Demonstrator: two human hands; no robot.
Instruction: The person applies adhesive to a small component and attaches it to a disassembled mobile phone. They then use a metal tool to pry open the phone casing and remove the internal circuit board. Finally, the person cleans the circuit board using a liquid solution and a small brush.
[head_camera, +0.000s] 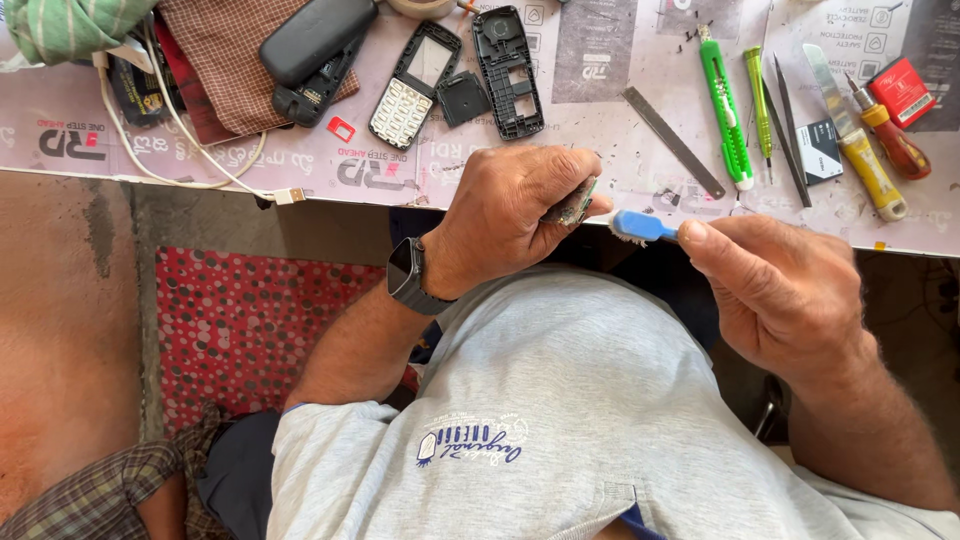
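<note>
- Your left hand (515, 215) is closed around a small circuit board (572, 204), pinched between thumb and fingers just below the table edge (200, 185), over your lap.
- Your right hand (785, 285) grips a blue brush (640, 227) between thumb and forefinger; its head touches the circuit board.
- A dark watch (408, 275) sits on your left wrist.
- On the table, straight above your left hand, lie a phone front with a white keypad (412, 88), a small dark square part (463, 98) and a black phone frame (508, 70), side by side.
- Further left, a dark phone (315, 45) rests on a checked cloth (225, 60), with a white cable (190, 150) looping to the table edge.
- Right of the frame lies a grey metal strip (672, 140), then a green knife (724, 108), a slim green tool (757, 100) and dark tweezers (787, 130).
- At the far right, a small black-and-white box (820, 150) lies beside a yellow-handled knife (858, 135), a red-handled screwdriver (893, 140) and a red rectangular package (902, 90).
- The table cover is pale, printed with repeated grey and red labels.
</note>
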